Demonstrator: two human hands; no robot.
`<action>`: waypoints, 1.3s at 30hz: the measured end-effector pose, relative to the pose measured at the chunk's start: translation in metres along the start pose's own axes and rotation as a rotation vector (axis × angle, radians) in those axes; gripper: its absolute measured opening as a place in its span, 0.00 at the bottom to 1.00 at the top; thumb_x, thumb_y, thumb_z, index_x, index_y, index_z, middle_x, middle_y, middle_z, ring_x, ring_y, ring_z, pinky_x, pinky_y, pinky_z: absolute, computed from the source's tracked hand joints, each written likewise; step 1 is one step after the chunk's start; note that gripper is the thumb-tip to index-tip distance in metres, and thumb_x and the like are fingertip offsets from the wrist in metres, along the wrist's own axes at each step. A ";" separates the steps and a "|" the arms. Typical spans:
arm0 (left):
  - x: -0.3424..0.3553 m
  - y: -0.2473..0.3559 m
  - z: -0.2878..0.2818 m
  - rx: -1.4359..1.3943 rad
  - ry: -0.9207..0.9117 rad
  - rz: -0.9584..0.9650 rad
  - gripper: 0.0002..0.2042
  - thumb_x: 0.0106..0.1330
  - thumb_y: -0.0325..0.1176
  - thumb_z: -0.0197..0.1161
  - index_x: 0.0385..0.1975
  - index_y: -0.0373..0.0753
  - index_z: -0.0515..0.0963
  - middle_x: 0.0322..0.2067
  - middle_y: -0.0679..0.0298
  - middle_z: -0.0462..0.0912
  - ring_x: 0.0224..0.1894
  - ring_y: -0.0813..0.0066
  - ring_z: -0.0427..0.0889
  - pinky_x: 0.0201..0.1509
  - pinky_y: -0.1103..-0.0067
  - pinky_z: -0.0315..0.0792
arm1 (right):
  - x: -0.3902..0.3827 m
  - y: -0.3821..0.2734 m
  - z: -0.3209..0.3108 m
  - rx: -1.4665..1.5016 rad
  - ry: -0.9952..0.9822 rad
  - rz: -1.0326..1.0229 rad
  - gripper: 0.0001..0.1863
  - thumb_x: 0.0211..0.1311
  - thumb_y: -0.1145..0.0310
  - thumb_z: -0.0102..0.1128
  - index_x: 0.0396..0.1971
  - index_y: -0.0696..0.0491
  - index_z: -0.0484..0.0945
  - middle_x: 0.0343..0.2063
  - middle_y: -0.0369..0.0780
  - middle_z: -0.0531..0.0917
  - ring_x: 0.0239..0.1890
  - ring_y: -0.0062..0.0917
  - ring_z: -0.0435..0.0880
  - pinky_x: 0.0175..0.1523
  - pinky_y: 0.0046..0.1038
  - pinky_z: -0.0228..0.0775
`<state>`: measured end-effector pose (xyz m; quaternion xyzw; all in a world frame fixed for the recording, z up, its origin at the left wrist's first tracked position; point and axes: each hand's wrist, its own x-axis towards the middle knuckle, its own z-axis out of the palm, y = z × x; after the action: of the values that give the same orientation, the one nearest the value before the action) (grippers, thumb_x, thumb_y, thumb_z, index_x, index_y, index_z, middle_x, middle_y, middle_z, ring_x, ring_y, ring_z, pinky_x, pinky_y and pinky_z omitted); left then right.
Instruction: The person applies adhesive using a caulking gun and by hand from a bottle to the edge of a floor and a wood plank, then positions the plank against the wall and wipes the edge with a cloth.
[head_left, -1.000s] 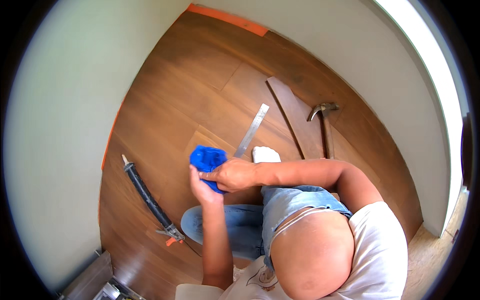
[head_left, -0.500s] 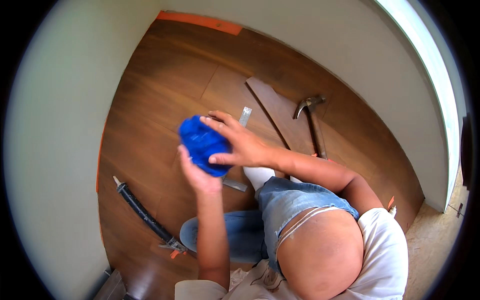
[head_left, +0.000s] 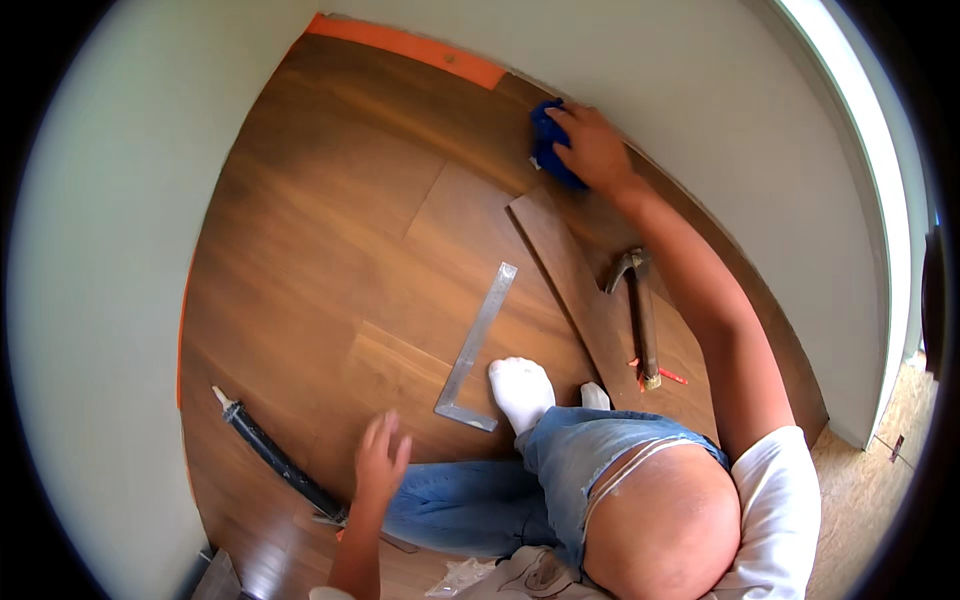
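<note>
My right hand (head_left: 594,152) is stretched far forward, its fingers closed over a crumpled blue cloth (head_left: 550,145). The cloth lies on the brown wood-look floor (head_left: 330,190) close to the far wall. Part of it is hidden under the hand. My left hand (head_left: 381,458) hovers by my bent knee, empty, with its fingers apart. To its right, a metal carpenter's square (head_left: 473,358) rests on the floor beside my white-socked foot (head_left: 522,392).
A loose floor plank (head_left: 572,280) lies slantwise right of the square. Against it is a claw hammer (head_left: 643,320), with a red pencil-like stick (head_left: 672,376) by its handle. A caulking gun (head_left: 280,460) lies at left. Orange strips (head_left: 410,48) edge the floor along the walls.
My right hand has carried the cloth from in front of me to the floor by the far wall. My left hand has let go of it and drawn back toward my knee.
</note>
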<state>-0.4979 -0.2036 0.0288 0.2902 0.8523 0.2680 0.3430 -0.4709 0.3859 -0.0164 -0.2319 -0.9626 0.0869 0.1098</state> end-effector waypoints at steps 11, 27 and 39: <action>-0.105 -0.025 0.012 0.197 0.150 0.112 0.13 0.66 0.30 0.55 0.44 0.34 0.82 0.46 0.54 0.84 0.51 0.49 0.81 0.61 0.56 0.71 | 0.054 -0.013 0.069 -0.148 0.017 -0.121 0.29 0.56 0.69 0.66 0.61 0.55 0.79 0.62 0.41 0.77 0.62 0.39 0.74 0.64 0.43 0.71; -0.112 -0.027 0.019 0.158 0.195 0.106 0.13 0.68 0.30 0.52 0.43 0.32 0.82 0.45 0.52 0.85 0.51 0.47 0.81 0.62 0.56 0.71 | -0.059 0.030 0.017 -0.250 -0.089 -0.032 0.32 0.49 0.73 0.66 0.60 0.57 0.79 0.60 0.44 0.78 0.58 0.41 0.75 0.62 0.41 0.72; -0.109 -0.027 0.019 0.234 0.148 0.144 0.14 0.72 0.31 0.50 0.46 0.31 0.81 0.45 0.50 0.84 0.50 0.46 0.80 0.60 0.56 0.71 | 0.075 -0.019 0.081 -0.325 -0.019 0.039 0.22 0.63 0.67 0.54 0.55 0.57 0.82 0.57 0.47 0.80 0.59 0.39 0.76 0.59 0.40 0.73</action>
<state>-0.4273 -0.2913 0.0456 0.3678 0.8777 0.2116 0.2229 -0.5651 0.3946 -0.0775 -0.2646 -0.9602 -0.0659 0.0602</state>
